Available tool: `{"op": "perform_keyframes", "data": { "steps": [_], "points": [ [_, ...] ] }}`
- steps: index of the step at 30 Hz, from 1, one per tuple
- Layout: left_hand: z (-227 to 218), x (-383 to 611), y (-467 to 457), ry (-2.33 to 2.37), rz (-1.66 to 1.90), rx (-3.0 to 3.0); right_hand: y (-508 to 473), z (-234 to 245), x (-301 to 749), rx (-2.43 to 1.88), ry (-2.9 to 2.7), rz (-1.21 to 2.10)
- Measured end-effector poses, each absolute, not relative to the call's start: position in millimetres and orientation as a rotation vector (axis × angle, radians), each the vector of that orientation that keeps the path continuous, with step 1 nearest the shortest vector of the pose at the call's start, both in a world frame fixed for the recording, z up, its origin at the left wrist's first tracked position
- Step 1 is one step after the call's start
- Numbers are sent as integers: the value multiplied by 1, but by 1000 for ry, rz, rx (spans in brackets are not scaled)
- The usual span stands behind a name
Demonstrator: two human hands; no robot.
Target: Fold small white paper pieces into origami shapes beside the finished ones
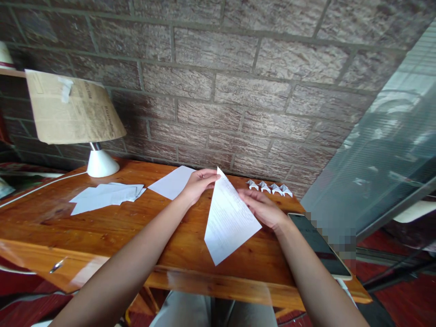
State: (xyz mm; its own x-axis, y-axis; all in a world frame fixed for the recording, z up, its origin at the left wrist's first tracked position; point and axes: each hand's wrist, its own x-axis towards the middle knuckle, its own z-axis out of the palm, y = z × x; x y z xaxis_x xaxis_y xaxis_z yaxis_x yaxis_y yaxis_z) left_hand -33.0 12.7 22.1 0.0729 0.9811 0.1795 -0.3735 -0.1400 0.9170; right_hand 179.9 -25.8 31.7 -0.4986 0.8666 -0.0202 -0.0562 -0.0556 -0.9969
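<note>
A white sheet of paper (227,218) with faint print lies folded into a long triangle on the wooden desk (102,227), its tip pointing away from me. My left hand (198,182) pinches the tip of the fold with its fingers closed on the paper. My right hand (263,208) lies flat on the paper's right edge, fingers stretched out and pressing it down.
A loose pile of white sheets (105,195) and a single sheet (171,181) lie to the left. Several small folded paper figures (269,187) stand in a row by the brick wall. A lamp (73,113) with a newspaper shade stands far left. A phone (320,245) lies at right.
</note>
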Motion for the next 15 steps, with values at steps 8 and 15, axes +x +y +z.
{"op": "perform_keyframes", "data": {
  "steps": [8, 15],
  "points": [
    [17, -28, 12, 777, 1394, 1125, -27, 19, 166, -999, -1667, 1440],
    [10, -19, 9, 804, 1329, 1245, -18, 16, 167, -974, -1454, 1301]
  ]
}}
